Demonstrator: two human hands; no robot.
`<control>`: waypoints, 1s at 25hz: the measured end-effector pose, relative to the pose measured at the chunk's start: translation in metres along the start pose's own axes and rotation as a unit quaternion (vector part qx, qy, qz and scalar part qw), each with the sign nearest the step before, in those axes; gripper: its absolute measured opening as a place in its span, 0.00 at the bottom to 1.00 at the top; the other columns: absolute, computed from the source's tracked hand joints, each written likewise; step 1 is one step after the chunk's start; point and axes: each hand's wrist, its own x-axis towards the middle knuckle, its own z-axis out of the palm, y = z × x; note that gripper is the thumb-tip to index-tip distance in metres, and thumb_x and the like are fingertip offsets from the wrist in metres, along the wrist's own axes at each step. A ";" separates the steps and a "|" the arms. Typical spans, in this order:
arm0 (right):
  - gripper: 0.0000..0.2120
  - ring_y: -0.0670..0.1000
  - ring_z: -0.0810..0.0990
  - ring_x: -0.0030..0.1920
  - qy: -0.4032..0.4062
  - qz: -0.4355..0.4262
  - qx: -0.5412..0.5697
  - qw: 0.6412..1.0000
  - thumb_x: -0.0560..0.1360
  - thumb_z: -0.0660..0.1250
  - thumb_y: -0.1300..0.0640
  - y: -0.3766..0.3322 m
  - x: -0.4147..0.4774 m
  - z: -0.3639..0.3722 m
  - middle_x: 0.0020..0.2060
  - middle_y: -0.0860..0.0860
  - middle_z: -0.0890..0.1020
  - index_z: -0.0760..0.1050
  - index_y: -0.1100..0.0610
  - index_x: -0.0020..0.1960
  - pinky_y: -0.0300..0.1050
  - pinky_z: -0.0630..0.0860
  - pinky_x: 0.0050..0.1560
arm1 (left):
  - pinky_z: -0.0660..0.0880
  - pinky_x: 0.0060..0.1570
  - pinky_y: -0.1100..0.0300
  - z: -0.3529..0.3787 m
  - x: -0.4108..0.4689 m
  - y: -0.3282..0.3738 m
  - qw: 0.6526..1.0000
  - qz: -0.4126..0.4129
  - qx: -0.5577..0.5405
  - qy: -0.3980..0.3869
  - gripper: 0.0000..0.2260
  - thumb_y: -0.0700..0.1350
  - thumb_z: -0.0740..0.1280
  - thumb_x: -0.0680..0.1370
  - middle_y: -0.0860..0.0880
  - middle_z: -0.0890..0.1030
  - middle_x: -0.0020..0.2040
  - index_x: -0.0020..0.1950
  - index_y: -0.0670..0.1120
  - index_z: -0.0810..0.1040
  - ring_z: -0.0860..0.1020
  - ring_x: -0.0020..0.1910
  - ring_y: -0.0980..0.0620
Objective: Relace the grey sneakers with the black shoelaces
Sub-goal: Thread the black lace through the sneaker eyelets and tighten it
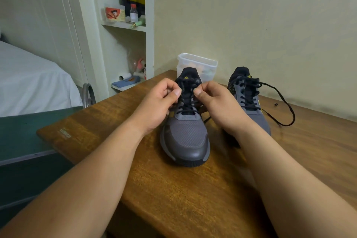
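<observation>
Center frame, my left hand [158, 106] and right hand [218, 106] pinch the laces [188, 102] atop the middle sneaker [185, 137], nearly finished; the right sneaker [249, 100] looks laced, untied.

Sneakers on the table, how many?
2. The middle sneaker has its laces pinched by the left hand and right hand; the right sneaker stands beside it, partly behind that hand, shoelace trailing loose.

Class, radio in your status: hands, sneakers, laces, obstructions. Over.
Left hand and right hand pinch the black shoelace atop the near sneaker. Far sneaker laced, ends loose. Nothing blocking.
</observation>
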 end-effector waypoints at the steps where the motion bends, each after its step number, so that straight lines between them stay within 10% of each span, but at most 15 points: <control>1: 0.10 0.51 0.80 0.43 -0.016 0.000 0.030 0.999 0.84 0.67 0.53 0.001 0.000 -0.002 0.45 0.57 0.84 0.78 0.60 0.54 0.52 0.80 0.52 | 0.73 0.35 0.68 0.000 0.000 0.000 1.000 0.003 -0.008 -0.002 0.06 0.41 0.65 0.86 0.57 0.79 0.38 0.51 0.50 0.76 0.77 0.37 0.62; 15: 0.06 0.50 0.77 0.40 0.055 -0.090 -0.063 0.992 0.84 0.66 0.53 0.003 -0.001 0.004 0.38 0.47 0.79 0.75 0.53 0.49 0.50 0.76 0.46 | 0.74 0.40 0.61 -0.001 0.000 -0.005 0.997 0.033 0.059 0.026 0.06 0.45 0.63 0.87 0.51 0.79 0.41 0.51 0.52 0.75 0.77 0.40 0.53; 25: 0.07 0.46 0.78 0.41 -0.035 -0.014 0.083 0.996 0.84 0.67 0.60 0.005 -0.002 -0.004 0.41 0.52 0.81 0.77 0.64 0.53 0.38 0.78 0.46 | 0.74 0.46 0.60 -0.001 -0.002 -0.004 1.000 0.014 0.007 -0.009 0.08 0.44 0.65 0.86 0.52 0.79 0.44 0.49 0.56 0.77 0.76 0.43 0.54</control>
